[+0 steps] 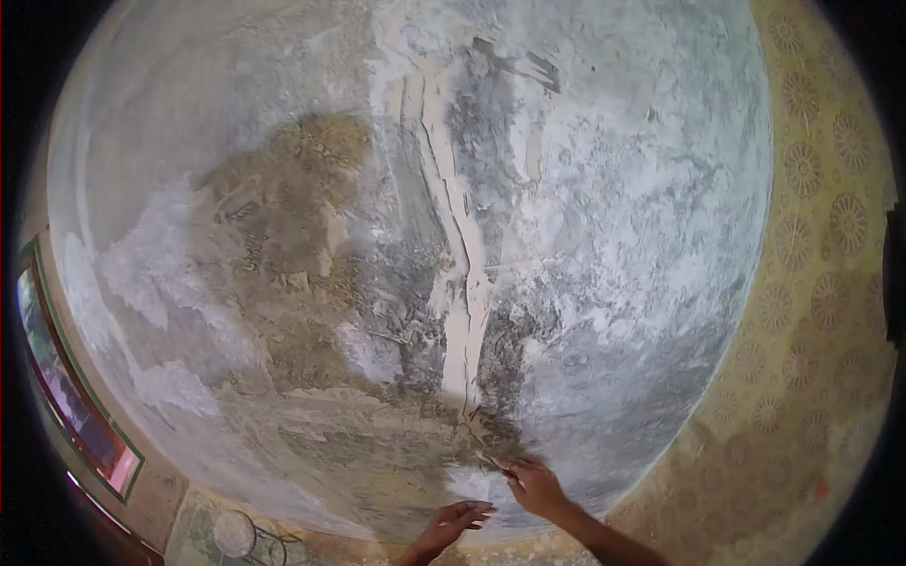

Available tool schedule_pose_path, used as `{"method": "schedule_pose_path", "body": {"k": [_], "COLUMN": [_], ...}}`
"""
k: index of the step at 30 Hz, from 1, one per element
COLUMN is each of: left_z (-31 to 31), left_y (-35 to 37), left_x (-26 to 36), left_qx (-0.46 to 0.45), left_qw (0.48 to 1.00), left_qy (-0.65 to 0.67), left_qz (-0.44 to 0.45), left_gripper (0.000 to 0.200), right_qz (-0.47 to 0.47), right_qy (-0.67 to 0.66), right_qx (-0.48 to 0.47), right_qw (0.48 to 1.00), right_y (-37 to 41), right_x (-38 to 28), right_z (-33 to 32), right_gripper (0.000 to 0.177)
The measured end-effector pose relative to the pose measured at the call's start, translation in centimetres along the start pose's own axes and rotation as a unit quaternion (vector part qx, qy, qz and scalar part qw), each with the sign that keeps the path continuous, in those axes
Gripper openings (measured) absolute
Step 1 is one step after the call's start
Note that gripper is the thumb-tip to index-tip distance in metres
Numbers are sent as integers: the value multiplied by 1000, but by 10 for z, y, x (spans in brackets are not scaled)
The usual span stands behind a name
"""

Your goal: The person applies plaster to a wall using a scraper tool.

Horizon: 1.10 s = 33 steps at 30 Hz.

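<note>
A large plastered wall (623, 236) fills the view, patchy grey and white with a wide brown stain. Down its middle runs a long dark crack (460, 231), bordered by a cream-coloured strip of filler (457, 354). Low on the wall, my right hand (535, 486) is closed around a small thin item whose kind I cannot make out. The tip of that item meets the wall near the crack's lower end. Below and to the left, my left hand (457, 521) has its fingers loosely extended toward the right hand, and nothing shows in it.
Yellowish wall with round flower-like motifs (800, 363) borders the grey plaster on the right. At the left edge is a green-framed window (71, 387). A round pale seat or stool top (235, 535) with curved thin legs stands at the lower left.
</note>
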<state>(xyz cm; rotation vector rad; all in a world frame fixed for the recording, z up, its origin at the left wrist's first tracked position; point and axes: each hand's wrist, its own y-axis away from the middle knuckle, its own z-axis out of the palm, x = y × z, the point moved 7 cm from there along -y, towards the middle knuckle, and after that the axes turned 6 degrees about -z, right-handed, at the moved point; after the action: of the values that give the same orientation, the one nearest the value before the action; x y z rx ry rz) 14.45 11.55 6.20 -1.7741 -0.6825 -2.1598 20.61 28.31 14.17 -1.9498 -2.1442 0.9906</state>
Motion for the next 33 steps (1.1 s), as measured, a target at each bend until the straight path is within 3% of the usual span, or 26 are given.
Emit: {"method": "schedule_pose_path", "body": {"k": [1, 3, 4, 5, 6, 7, 8, 10, 11, 12, 14, 15, 16, 18, 20, 22, 23, 24, 26, 30, 33], "left_z": [4, 14, 19, 25, 41, 58, 66, 60, 54, 54, 48, 47, 43, 29, 21, 12, 10, 11, 5, -3, 5], "left_y": [2, -3, -5, -7, -10, -13, -18, -19, -21, -18, -6, 1, 1, 7, 16, 21, 23, 27, 29, 16, 16], "left_x": [-3, -8, -15, -22, -36, -41, -41, -26, -24, -18, 7, 24, 24, 28, 42, 50, 55, 72, 84, 82, 96], "left_qx": [6, 19, 28, 34, -7, -49, -48, 92, 127, 131, 200, 209, 211, 228, 252, 251, 252, 246, 243, 227, 242], "left_qw": [1000, 999, 997, 997, 989, 973, 974, 976, 967, 966, 965, 954, 953, 951, 946, 959, 959, 957, 957, 960, 958], "left_qy": [21, 28, 32, 33, 114, 193, 192, 191, 218, 220, 168, 203, 204, 173, 163, 84, 89, 99, 103, 115, 119], "left_qz": [2, -30, -65, -65, -91, -114, -112, -48, -32, -33, 15, 73, 70, 118, 120, 102, 92, 113, 121, 114, 100], "left_gripper": [46, 48, 51, 51, 53, 55, 55, 58, 55, 55, 52, 44, 44, 38, 32, 31, 31, 31, 32, 31, 30], "right_qz": [-7, 64, 61, 105, 147, 162, 159, 191, 174, 176, 183, 190, 194, 149, 169, 264, 252, 264, 198, 213, 221], "right_qy": [0, -171, -175, -341, -494, -518, -518, -518, -572, -573, -494, -519, -519, -493, -485, -483, -579, -578, -518, -578, -599], "right_qx": [-3, 181, 178, 245, 303, 335, 334, 329, 348, 345, 315, 317, 314, 249, 274, 124, 173, 168, 143, 110, 135], "right_qw": [1000, 966, 966, 901, 802, 771, 771, 766, 723, 722, 789, 771, 771, 820, 813, 826, 756, 754, 819, 780, 758], "right_y": [6, 17, 13, 14, 16, 15, 14, 16, 15, 19, 28, 31, 33, 34, 39, 42, 44, 44, 32, 11, 8], "right_x": [-2, 5, -3, -2, -1, -2, -6, -15, -22, -25, -29, -42, -41, -49, -42, -33, -28, -23, -25, -36, -29], "right_z": [11, 12, 16, 18, 25, 33, 37, 43, 48, 51, 53, 45, 43, 42, 33, 33, 38, 38, 19, 0, 8], "right_gripper": [46, 36, 36, 32, 29, 35, 35, 33, 34, 34, 31, 30, 30, 31, 28, 26, 31, 31, 33, 32, 26]}}
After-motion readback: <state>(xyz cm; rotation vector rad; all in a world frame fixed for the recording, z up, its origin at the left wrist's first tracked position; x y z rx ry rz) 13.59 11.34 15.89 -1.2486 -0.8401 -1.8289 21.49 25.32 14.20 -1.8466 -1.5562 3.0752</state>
